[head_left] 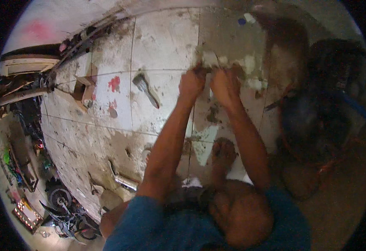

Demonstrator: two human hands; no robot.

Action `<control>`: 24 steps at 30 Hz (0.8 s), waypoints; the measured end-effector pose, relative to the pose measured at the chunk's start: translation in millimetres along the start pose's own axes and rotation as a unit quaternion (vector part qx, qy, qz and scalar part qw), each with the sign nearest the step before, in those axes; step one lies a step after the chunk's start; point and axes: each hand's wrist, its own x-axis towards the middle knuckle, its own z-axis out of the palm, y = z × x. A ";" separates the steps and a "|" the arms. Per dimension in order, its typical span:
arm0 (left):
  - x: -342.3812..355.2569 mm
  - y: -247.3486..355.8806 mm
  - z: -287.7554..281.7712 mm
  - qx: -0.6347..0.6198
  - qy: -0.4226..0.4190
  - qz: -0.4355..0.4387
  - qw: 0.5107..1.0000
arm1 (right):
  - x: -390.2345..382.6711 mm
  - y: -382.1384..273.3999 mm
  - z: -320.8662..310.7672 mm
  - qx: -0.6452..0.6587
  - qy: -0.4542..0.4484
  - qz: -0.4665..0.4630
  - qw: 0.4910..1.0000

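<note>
Both my hands are closed, side by side above the stained tiled floor [164,108]. My left hand [191,83] and my right hand [225,83] are wrapped around something small and dark, blurred and mostly hidden by my fingers; a thin strip pokes up beside the right one. Left of them lies a paintbrush or scraper [147,90] with a dark, wide end. My bare foot [222,152] is on the tiles below my right hand.
Wooden pieces [84,94] lie to the left, a metal tube [126,182] lower left. A dark bulky object with cords [317,121] and a blue hose [354,104] fill the right. A bicycle [65,209] and clutter line the far left. A blue cap [241,21] lies at the top.
</note>
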 end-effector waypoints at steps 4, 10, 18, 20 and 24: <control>9.2 -10.1 -0.7 0.028 0.033 -0.005 0.999 | 37.5 -22.9 -26.1 0.005 -0.024 -0.032 0.999; -17.0 -17.8 5.2 0.014 0.050 0.010 0.999 | 0.9 -1.7 9.8 0.032 0.077 -0.069 0.994; -7.6 -12.9 -3.1 0.026 0.012 -0.004 1.000 | 76.9 -28.7 -28.4 -0.013 0.023 -0.067 0.997; -29.6 -29.9 1.2 0.028 0.016 0.006 0.999 | 28.0 -9.6 -5.5 0.025 0.041 -0.071 0.996; -31.5 -28.1 9.5 -0.009 0.041 0.019 0.999 | -52.9 21.0 -7.0 0.027 0.050 0.011 0.998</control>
